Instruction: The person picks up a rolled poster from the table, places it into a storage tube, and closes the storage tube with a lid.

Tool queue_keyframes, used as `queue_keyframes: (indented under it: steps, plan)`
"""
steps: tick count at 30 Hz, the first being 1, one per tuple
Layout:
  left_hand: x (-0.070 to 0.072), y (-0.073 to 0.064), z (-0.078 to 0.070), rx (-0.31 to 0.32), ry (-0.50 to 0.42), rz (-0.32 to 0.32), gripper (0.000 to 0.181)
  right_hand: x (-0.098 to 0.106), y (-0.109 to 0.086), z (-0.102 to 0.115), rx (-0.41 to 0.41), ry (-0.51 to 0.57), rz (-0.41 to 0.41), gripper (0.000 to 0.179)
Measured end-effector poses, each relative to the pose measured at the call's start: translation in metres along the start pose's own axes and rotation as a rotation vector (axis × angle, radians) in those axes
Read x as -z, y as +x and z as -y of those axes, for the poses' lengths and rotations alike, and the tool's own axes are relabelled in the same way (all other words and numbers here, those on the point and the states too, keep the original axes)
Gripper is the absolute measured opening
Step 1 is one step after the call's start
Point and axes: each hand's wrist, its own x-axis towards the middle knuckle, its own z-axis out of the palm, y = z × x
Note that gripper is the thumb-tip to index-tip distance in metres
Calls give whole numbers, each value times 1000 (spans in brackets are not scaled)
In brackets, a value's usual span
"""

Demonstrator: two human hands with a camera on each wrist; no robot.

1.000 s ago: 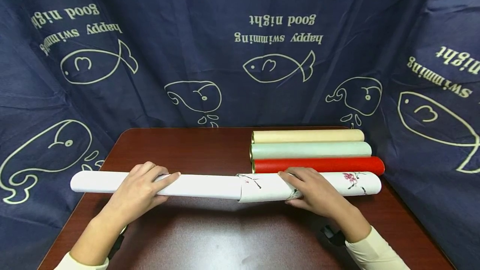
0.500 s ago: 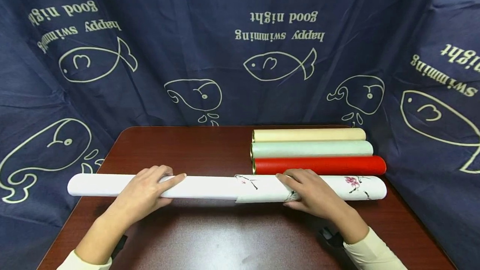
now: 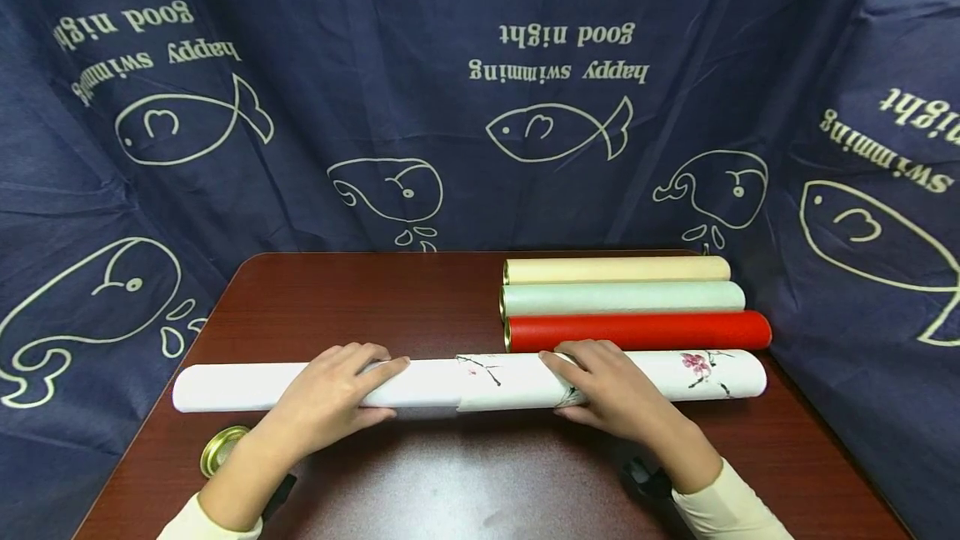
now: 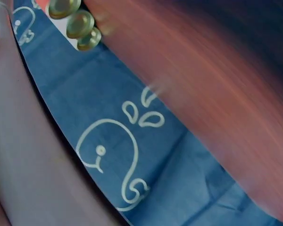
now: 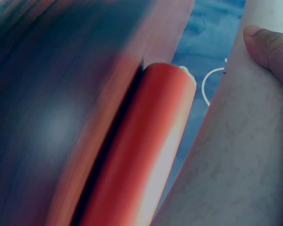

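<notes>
In the head view my left hand [image 3: 330,394] grips a long white paper roll [image 3: 232,387] from above, thumb on the near side. My right hand [image 3: 611,386] holds a white cardboard tube [image 3: 502,386] printed with plum blossoms, lying in line with the roll. The roll's right end sits inside the tube's left mouth, so that end is hidden. Both are level above the table. The left wrist view has the pale roll [image 4: 42,160] along its left side. In the right wrist view a fingertip [image 5: 269,47] presses on the pale printed tube [image 5: 231,146].
Behind the printed tube lie a red tube [image 3: 637,332], a pale green tube [image 3: 622,300] and a cream tube [image 3: 615,271], side by side. A gold round lid [image 3: 217,452] rests on the brown table [image 3: 360,298], partly behind my left forearm. A blue patterned curtain [image 3: 420,90] surrounds the table.
My left hand has moved right with the paper roll, and less of the roll shows outside the tube. My right hand has shifted slightly left. The gold lid has come into sight.
</notes>
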Motion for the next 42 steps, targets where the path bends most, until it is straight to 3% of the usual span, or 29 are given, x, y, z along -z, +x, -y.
queue_keyframes:
  steps: [8,13,16,21,26,29,35,42]
  plan:
    - [-13,22,-21,5,-11,41,68,-4,8,9,30,-27,-19,82]
    - [-19,23,-25,-7,-62,18,66,-8,4,11,22,-35,-2,80]
    - [-13,11,-15,26,-81,-39,64,-10,-3,9,12,-41,2,79]
    - [7,-23,9,119,-94,-120,56,-10,-13,2,-5,-41,-3,80]
    - [25,-57,24,259,-115,-127,56,-8,-18,-4,-13,-38,-8,81]
    - [29,-71,26,352,-175,-132,63,-7,-21,-5,-19,-39,-10,81]
    - [28,-84,24,458,-283,-155,67,-3,-21,-4,-24,-23,-3,83]
    - [30,-95,21,567,-299,-257,63,-1,-21,-3,-28,-17,-20,84]
